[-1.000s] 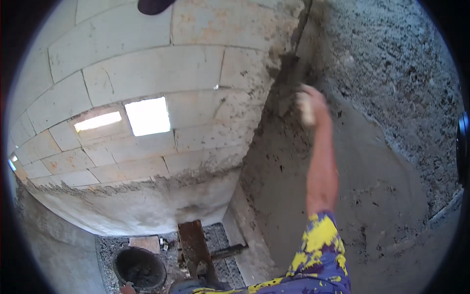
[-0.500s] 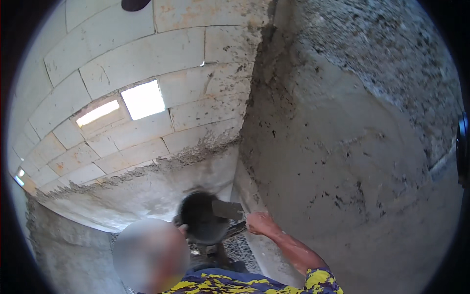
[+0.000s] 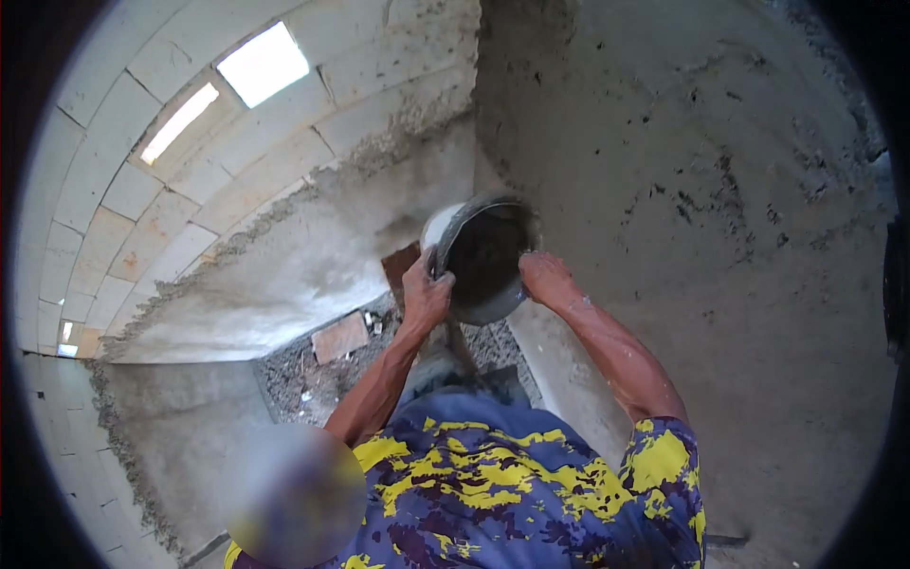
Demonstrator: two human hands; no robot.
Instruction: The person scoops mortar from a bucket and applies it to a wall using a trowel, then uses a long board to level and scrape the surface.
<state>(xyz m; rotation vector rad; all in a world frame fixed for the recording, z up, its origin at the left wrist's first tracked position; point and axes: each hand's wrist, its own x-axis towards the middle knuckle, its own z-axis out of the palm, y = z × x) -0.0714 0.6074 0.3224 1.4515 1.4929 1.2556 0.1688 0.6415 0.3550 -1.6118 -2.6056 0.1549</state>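
Observation:
A round bucket (image 3: 441, 226), pale outside and smeared with grey, is held out in front of my body and tilted. Its inside is dark, with what looks like grey mortar (image 3: 488, 248). At the left rim, my left hand (image 3: 427, 292) is closed on the bucket, thumb over the edge. Opposite it, my right hand (image 3: 547, 277) is closed at the right rim, its fingers partly hidden. Whether that hand also holds the trowel cannot be seen; no trowel shows now.
Grey plastered wall (image 3: 654, 266) rises close on the right. To the left stands a pale block wall (image 3: 161, 218) with bright openings and a plastered lower band. Gravelly ground (image 3: 284, 375) below bears a reddish brick (image 3: 339, 338) and small debris. A concrete ledge runs beside the right wall.
My view has tipped downward. The bucket has come up between both hands. My right hand, earlier holding a trowel over the bucket, is now at its rim, and the trowel is out of sight.

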